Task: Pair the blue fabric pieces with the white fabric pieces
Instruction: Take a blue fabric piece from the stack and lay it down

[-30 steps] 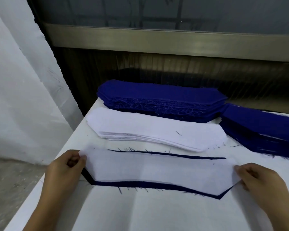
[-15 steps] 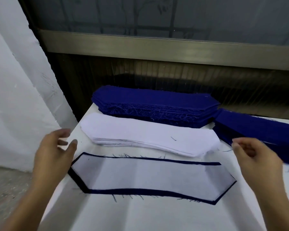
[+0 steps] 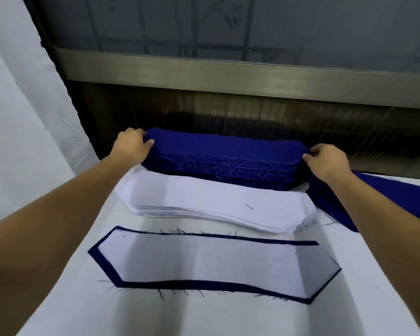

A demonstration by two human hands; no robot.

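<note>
One pair (image 3: 204, 263) done, flat on tabletop (image 3: 102, 311) near us. Our left hand (image 3: 131, 147), right hand (image 3: 325, 161): grip pinching ends of top piece (image 3: 228, 145) on blue stack (image 3: 216, 169), far edge. White stack (image 3: 204, 197) between; plenty left, we reckon.

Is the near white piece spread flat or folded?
Spread flat: the white piece lies unfolded on the blue piece, whose edges frame it.

Blue stack (image 3: 223, 151) at 12, frayed threads. White stack (image 3: 216, 200) centre. White piece (image 3: 204, 260) at 6, navy rim. Blue pile (image 3: 407, 192) at 3. White table (image 3: 107, 311).
</note>
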